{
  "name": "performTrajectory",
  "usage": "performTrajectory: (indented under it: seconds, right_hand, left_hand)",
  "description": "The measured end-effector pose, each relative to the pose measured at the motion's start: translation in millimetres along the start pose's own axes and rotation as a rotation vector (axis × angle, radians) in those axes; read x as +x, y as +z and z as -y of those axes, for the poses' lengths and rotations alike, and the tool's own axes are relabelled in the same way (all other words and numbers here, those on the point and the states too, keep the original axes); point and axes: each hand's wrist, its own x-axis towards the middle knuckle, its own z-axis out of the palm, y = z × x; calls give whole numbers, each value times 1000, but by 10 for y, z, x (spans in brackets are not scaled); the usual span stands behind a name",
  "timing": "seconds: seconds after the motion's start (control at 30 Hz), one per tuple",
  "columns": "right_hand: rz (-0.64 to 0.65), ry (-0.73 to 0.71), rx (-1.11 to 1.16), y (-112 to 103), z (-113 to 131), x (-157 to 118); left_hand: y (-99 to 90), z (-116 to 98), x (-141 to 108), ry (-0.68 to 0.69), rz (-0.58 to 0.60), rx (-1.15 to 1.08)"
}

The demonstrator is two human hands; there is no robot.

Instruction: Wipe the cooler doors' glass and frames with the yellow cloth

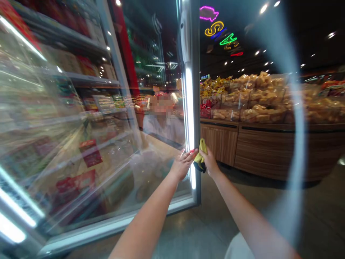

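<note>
A glass fridge door (159, 169) with a lit metal edge (197, 108) stands swung outward in front of me. My left hand (182, 166) is against the glass side near that edge, its fingers stretched toward the bright light strip (190, 126). On the other side of the edge, my right hand (210, 163) is closed around a crumpled yellow cloth (201, 154) with a dark lower end. The cloth lies against the door's edge, close to my left fingertips. My right fingers are partly hidden behind the cloth.
Blurred fridge shelves (88, 81) with packaged goods, including a red box (91, 153), fill the left. A wooden display counter (264, 151) piled with bagged snacks (261, 93) stands to the right. A person in pale clothing shows in the glass. Grey floor (194, 233) lies below.
</note>
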Motion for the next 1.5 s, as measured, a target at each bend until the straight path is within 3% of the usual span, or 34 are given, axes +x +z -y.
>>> performTrajectory:
  seconds: [0.13, 0.33, 0.5, 0.67, 0.87, 0.93, 1.03, 1.13, 1.23, 1.37, 1.5]
  right_hand:
    - [-29, -237, -162, 162, 169, 213]
    - [-73, -452, -705, 345, -64, -182]
    - [-57, -568, -960, 559, -134, -324]
    - [367, -629, -1000, 421, -381, -427]
    - [548, -632, -939, 235, -523, -470]
    - [674, -733, -945, 169, -577, -485]
    - [875, -1001, -1007, 29, -701, -526]
    - [870, -1214, -1130, -70, -800, -545]
    - [790, -1328, -1188, -21, -790, -501]
    - [692, -1325, -1185, 265, -674, -371]
    - [635, -1288, -1131, 493, -677, -259]
  left_hand:
    - [86, 77, -320, -17, -24, 25]
    - [261, 193, -1273, -159, -61, 65]
    - [282, 223, -1700, -251, -39, 128]
    - [326, 220, -1794, -280, -27, 172]
    - [387, 195, -1760, -302, -30, 146]
    - [416, 199, -1745, -300, -48, 143]
    - [484, 225, -1738, -276, -99, 149]
    - [576, 263, -1747, -245, -163, 167]
    - [669, 300, -1757, -229, -224, 205]
    - [756, 354, -1765, -224, -273, 254]
    - [817, 399, -1749, -234, -246, 269]
